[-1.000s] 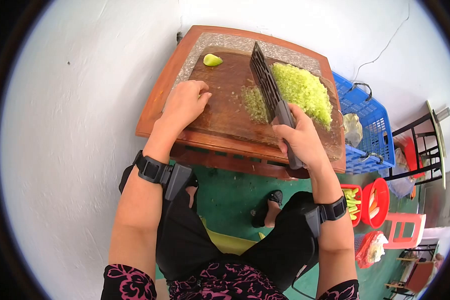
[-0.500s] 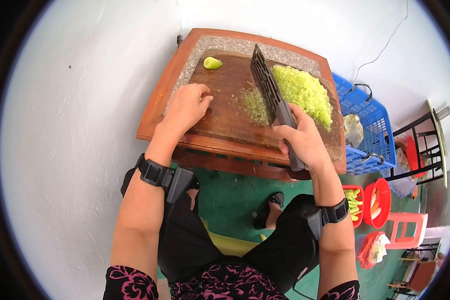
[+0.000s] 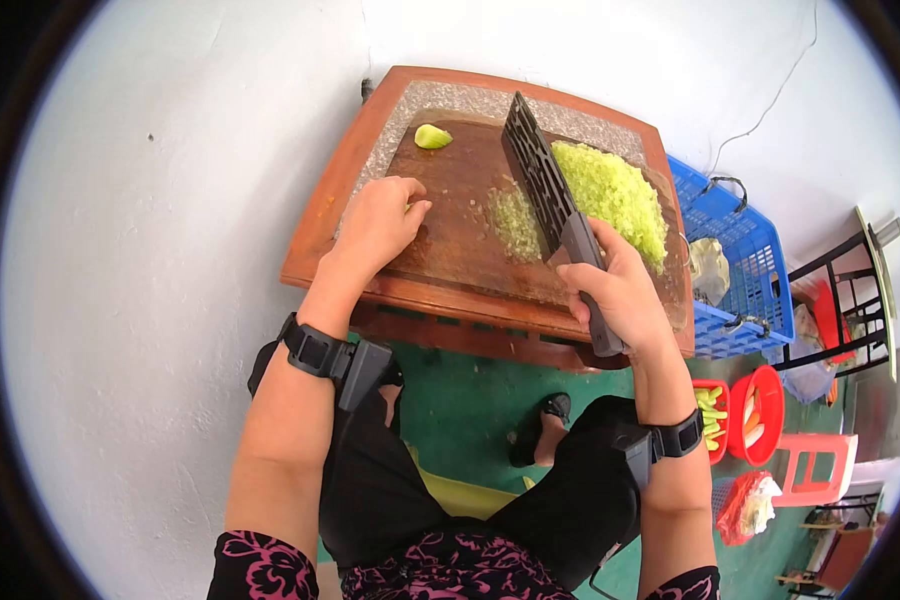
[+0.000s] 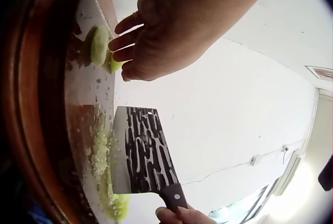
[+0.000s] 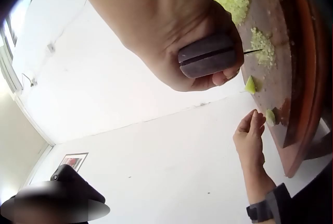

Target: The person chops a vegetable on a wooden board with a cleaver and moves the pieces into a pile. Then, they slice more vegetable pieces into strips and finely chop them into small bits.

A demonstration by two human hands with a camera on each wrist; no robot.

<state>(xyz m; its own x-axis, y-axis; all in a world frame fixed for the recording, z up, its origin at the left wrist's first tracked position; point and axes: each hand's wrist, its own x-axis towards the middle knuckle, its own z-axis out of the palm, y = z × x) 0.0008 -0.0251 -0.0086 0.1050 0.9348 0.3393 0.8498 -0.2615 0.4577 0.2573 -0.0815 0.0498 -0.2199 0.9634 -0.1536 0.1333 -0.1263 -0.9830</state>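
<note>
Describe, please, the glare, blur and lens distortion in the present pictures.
Head view: dark rounded border, table edges bowed; left wrist view: washed-out glare at lower right, cleaver fairly sharp; right wrist view: smeared blur at lower left.

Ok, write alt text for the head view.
A person's right hand grips a dark-handled metal cleaver over a brown wooden cutting board, beside a mound of finely chopped pale-green vegetable. The left hand is by the board's left edge.
</note>
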